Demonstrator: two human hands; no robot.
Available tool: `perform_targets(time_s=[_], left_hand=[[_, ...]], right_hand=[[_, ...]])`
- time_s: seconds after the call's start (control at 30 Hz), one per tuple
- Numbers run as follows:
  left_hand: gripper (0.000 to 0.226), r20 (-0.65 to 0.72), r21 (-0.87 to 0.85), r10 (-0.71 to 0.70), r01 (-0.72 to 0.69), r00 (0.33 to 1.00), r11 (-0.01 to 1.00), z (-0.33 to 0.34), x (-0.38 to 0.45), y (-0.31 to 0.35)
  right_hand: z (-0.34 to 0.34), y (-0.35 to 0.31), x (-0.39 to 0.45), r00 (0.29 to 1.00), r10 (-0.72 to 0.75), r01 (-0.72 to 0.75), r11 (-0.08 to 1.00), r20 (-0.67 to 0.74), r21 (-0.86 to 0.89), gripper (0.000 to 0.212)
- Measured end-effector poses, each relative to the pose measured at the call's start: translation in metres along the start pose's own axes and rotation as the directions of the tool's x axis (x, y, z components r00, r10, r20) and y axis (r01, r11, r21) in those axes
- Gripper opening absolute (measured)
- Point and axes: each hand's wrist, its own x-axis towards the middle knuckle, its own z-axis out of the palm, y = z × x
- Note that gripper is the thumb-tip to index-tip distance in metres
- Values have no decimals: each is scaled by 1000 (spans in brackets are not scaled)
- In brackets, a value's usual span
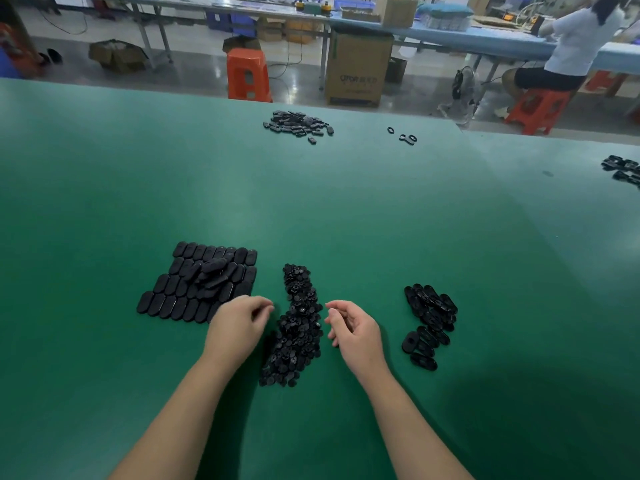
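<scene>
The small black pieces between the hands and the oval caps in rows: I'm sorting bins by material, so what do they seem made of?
Small pieces: probably moulded plastic, perhaps rubber; matt black, identical shapes. Oval caps: likely hard plastic, smooth satin black, faint sheen on rounded tops.

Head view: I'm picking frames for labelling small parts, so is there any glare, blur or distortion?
In the head view, the wide lens slants the far edge of the green table; a pale sheen lies across its middle; the middle pile of black parts merges into one dark mass; left hand and right hand look sharp, shadows soft.
</scene>
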Motion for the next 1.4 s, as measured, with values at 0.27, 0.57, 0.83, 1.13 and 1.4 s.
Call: perform_targets(time_s=[0.27,0.57,0.83,1.13,1.4], left_hand=[[13,33,115,-91,86,995,990,10,1,12],[10,-53,113,-136,142,989,983,13,0,13],[17,-75,87,-140,147,987,985,16,2,8],[10,-105,95,-108,118,989,988,22,-3,6],[3,-143,82,-73,86,987,993,24,-7,6]], right_hand=[[1,-1,-1,1000,-2,2,999,-10,-35,21],[1,-1,-2,1000,3,-2,998,2,-61,20],[-34,-11,-1,988,-2,63,922,157,-382,19],[-128,-27,22,942,232,151,359,244,-921,52],[-136,-25,40,887,308,249,311,345,-917,32]])
